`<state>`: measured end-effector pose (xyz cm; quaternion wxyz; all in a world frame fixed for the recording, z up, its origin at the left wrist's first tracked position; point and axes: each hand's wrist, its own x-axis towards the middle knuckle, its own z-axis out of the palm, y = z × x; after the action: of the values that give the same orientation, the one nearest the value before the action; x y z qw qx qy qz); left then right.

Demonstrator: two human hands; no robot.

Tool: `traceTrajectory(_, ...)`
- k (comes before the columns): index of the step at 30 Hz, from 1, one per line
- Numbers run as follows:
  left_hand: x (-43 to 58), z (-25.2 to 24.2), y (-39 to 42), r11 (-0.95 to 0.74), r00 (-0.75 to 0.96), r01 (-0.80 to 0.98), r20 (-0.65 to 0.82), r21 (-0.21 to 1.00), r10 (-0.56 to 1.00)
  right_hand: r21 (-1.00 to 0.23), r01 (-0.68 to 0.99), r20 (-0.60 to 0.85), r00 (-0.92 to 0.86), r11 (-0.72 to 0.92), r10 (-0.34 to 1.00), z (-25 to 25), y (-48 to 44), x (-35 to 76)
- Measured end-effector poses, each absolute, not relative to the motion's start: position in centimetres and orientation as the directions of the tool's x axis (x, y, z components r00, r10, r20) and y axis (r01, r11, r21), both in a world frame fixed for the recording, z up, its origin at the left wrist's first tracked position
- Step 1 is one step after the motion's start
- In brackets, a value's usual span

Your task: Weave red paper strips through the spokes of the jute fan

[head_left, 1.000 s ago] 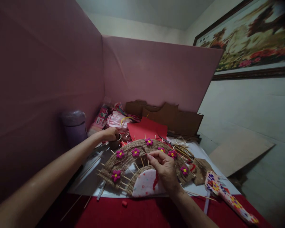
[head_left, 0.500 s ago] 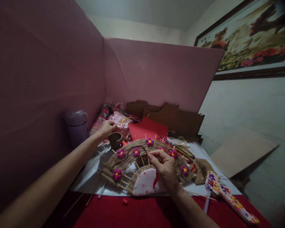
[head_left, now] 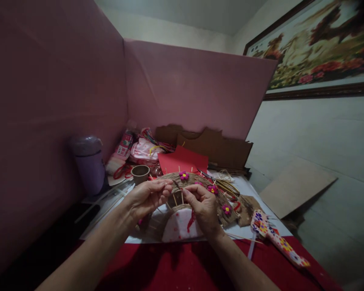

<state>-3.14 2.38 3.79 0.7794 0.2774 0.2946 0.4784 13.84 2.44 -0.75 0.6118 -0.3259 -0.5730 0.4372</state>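
Your left hand (head_left: 147, 200) has come across from the cup (head_left: 140, 174) toward your right hand (head_left: 204, 208).
Woven fan (head_left: 221, 201) lies beneath both; your right thumb and forefinger pinch the red cord (head_left: 177, 185); whether your left fingertips pinch it is unclear.

Home-like craft corner, framed wall picture (head_left: 318, 52), scissors (head_left: 221, 183), cut cardboard (head_left: 212, 147)

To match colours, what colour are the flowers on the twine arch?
Magenta flowers with yellow centres, seen in the head view.
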Motion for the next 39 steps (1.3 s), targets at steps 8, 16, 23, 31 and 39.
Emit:
traceTrajectory(8,-2.9,2.9,1.4,0.353,0.285,-0.581,-0.223,0.734,0.932,-0.887,-0.134,0.450,-0.040,0.441,0.892,-0.8,2.3,13.9)
traceTrajectory(16,-2.7,1.9,0.7,0.379,0.344,-0.573,-0.207,0.726,0.916,-0.855,-0.059,0.518,-0.049,0.515,0.854,-0.8,2.0,13.9)
traceTrajectory(23,-2.7,2.2,0.4,0.384,0.348,-0.596,-0.204,0.705,0.915,-0.842,-0.021,0.539,-0.049,0.538,0.841,-1.0,2.0,13.9)
traceTrajectory(31,-2.7,2.4,0.0,0.394,0.408,-0.603,-0.157,0.694,0.899,-0.829,0.011,0.558,-0.032,0.559,0.829,-0.9,1.8,13.8)
traceTrajectory(39,-2.6,2.4,-0.1,0.393,0.429,-0.583,-0.142,0.711,0.892,-0.815,0.034,0.577,-0.035,0.578,0.816,-0.9,1.5,13.9)
